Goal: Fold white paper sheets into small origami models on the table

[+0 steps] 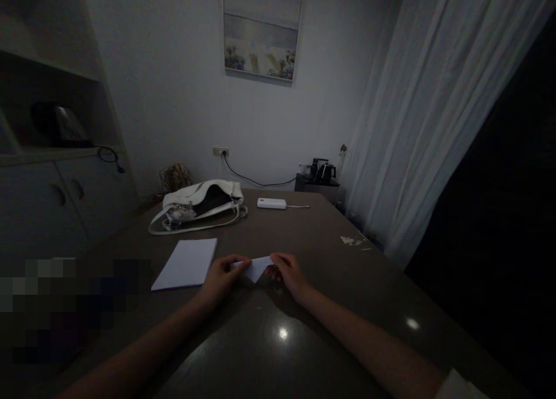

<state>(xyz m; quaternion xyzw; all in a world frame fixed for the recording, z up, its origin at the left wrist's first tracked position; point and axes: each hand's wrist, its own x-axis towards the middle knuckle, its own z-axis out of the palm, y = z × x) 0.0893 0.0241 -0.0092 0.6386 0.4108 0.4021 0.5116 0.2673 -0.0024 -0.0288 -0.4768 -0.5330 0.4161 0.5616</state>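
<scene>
Between my two hands is a small folded piece of white paper (257, 267), its lower edge coming to a point toward me. My left hand (223, 277) pinches its left end between thumb and fingers. At the opposite end, my right hand (289, 274) grips the paper's upper right corner, thumb on top and fingertips partly showing underneath. A stack of white paper sheets (186, 264) lies on the table just left of my left hand.
A white handbag (200, 205) rests on the far left of the dark table (321, 352). Beyond my hands lies a white power bank (271, 203) with a short cable. Small pale scraps (351, 240) lie near the right edge. A white curtain (403, 98) hangs at right.
</scene>
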